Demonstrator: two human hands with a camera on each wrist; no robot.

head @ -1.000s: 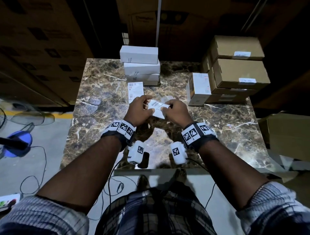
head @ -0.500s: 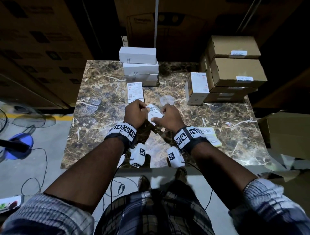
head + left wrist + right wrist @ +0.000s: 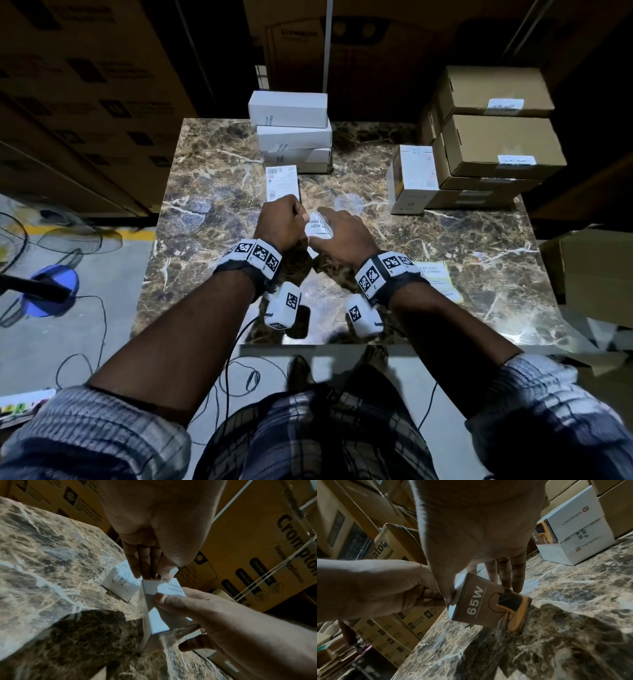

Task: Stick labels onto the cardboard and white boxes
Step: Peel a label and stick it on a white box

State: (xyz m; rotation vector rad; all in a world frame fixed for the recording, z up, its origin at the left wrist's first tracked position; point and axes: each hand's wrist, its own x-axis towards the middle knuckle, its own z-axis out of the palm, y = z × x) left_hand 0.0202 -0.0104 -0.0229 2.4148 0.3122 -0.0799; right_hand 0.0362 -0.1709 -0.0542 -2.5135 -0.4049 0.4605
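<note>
Marble, brown and veined, makes up the table (image 3: 212, 219) that carries the stacked cardboard boxes (image 3: 493, 150) at the far right and the white boxes (image 3: 291, 126) at the far middle, several already labelled. Over its centre both hands work a small white box (image 3: 486, 604), standing on one corner against the marble. The right hand (image 3: 342, 236) clasps it, thumb on the near face and fingers behind. The left hand (image 3: 281, 222) pinches the end of a label (image 3: 171, 588) lying partly across the box top. Sticking looks half done; next the loose end likely needs pressing flat and smoothing without creases.
</note>
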